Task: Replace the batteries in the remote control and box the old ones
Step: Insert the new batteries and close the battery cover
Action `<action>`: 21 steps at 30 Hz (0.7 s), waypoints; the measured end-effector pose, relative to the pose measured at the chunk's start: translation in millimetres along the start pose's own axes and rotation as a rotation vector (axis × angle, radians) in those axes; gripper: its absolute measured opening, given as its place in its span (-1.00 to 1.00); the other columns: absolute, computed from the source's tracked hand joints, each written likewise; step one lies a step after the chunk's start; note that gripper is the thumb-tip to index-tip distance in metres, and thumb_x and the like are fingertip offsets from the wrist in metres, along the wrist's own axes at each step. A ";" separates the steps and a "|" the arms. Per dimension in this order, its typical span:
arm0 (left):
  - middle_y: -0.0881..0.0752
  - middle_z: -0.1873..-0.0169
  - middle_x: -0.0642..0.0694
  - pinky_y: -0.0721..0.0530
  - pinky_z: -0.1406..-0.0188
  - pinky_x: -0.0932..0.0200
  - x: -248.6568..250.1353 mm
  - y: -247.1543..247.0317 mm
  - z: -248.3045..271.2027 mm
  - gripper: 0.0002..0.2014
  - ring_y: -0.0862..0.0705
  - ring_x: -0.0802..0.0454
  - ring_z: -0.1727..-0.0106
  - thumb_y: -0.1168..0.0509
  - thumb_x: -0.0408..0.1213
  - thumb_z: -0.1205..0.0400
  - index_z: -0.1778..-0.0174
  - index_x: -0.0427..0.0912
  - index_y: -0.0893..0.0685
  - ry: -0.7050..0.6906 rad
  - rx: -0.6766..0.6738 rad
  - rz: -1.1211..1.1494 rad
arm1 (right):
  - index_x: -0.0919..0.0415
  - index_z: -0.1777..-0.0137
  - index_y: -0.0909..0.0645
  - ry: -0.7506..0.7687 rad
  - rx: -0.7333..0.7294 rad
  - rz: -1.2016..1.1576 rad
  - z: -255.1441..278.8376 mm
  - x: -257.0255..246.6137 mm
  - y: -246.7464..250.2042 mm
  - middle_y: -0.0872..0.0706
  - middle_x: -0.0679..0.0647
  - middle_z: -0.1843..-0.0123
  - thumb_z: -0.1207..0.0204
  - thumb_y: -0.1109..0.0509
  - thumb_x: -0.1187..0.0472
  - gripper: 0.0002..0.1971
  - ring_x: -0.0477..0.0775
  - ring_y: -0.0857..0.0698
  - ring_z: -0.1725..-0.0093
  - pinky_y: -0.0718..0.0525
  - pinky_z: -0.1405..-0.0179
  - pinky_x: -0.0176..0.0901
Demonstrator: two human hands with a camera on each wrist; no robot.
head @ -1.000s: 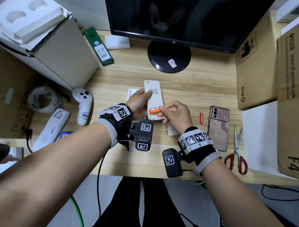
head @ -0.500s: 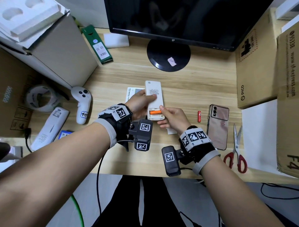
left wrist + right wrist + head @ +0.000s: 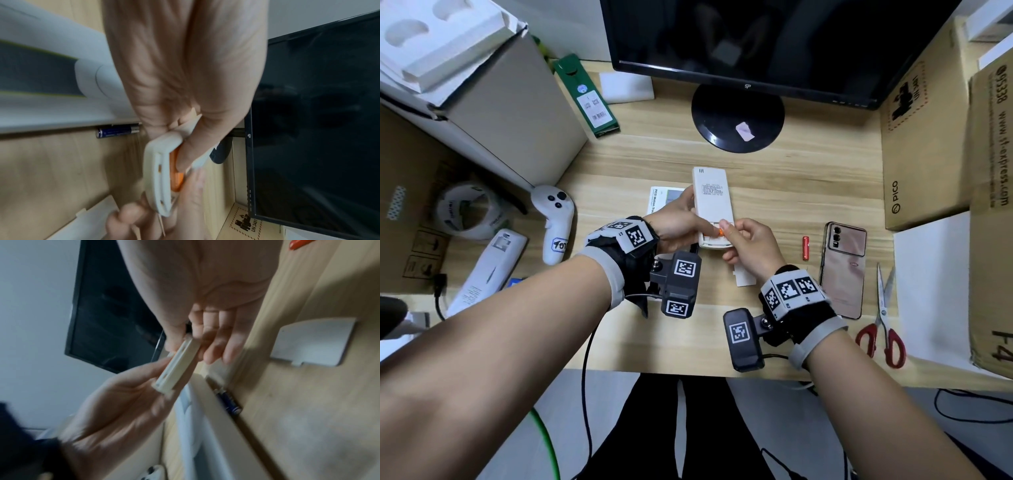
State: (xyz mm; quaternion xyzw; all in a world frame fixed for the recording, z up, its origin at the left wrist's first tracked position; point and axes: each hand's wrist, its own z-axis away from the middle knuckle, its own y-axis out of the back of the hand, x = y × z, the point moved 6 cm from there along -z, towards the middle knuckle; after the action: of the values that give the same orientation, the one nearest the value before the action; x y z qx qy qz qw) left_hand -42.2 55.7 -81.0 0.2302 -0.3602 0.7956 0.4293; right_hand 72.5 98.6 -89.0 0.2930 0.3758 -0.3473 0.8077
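Observation:
The white remote control (image 3: 711, 202) lies back up, held just above the desk. My left hand (image 3: 697, 221) grips its left side, with the thumb over the open battery bay. An orange battery (image 3: 719, 233) (image 3: 176, 177) sits in that bay. My right hand (image 3: 727, 233) pinches the remote's near end (image 3: 176, 363), thumb on top by the battery, fingers underneath. The loose battery cover (image 3: 744, 281) (image 3: 314, 342) lies on the desk below my right hand. A red battery (image 3: 805, 247) lies to the right. A blue battery (image 3: 118, 132) (image 3: 228, 402) rests against a white box (image 3: 662, 200).
A monitor stand (image 3: 738, 116) is behind the remote. A phone (image 3: 842, 270) and red scissors (image 3: 881, 318) lie right, by cardboard boxes (image 3: 921, 154). Left are a white controller (image 3: 554, 219), a second remote (image 3: 489, 270), a tape roll (image 3: 465, 212) and a green box (image 3: 585, 96).
The orange battery has gone from sticking out at an angle in my right fingers to lying down in the bay. My left thumb has slid onto the bay.

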 end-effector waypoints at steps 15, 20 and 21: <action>-0.67 0.06 -0.12 -0.73 0.11 -0.22 4.0 -2.0 -15.0 -0.39 -0.70 -0.13 0.13 -0.09 -0.74 -0.53 -0.47 -0.20 -0.37 -0.019 0.157 0.196 | 0.23 -0.21 -0.49 -0.326 0.645 0.260 -0.5 57.3 109.8 -0.71 0.21 -0.16 -0.51 -0.32 0.20 -0.71 0.13 -0.56 0.17 -0.47 0.19 -0.18; -0.69 0.04 -0.11 -0.72 0.11 -0.14 4.9 -0.4 -15.9 -0.58 -0.70 -0.06 0.11 -0.11 -0.53 -0.66 -0.46 -0.19 -0.38 -0.033 0.197 0.216 | 0.22 0.00 -0.68 -0.253 0.553 0.319 -1.4 42.9 100.9 -0.70 0.06 0.12 -0.52 -0.33 0.16 -0.82 0.13 -0.65 0.10 -0.43 0.16 -0.26; -0.69 0.04 -0.10 -0.72 0.10 -0.13 5.0 0.1 -16.0 -0.59 -0.70 -0.05 0.11 -0.12 -0.51 -0.67 -0.44 -0.19 -0.39 -0.040 0.203 0.225 | 0.23 0.05 -0.67 -0.226 0.520 0.241 -4.5 41.8 96.3 -0.70 -0.01 0.22 -0.51 -0.34 0.17 -0.84 0.07 -0.65 0.18 -0.45 0.20 -0.28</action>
State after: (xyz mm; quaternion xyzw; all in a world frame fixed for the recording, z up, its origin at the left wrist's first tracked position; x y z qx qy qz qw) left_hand -45.9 70.5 -87.8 0.2462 -0.3100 0.8663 0.3047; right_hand 165.9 144.2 -104.8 0.4917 0.1446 -0.3640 0.7777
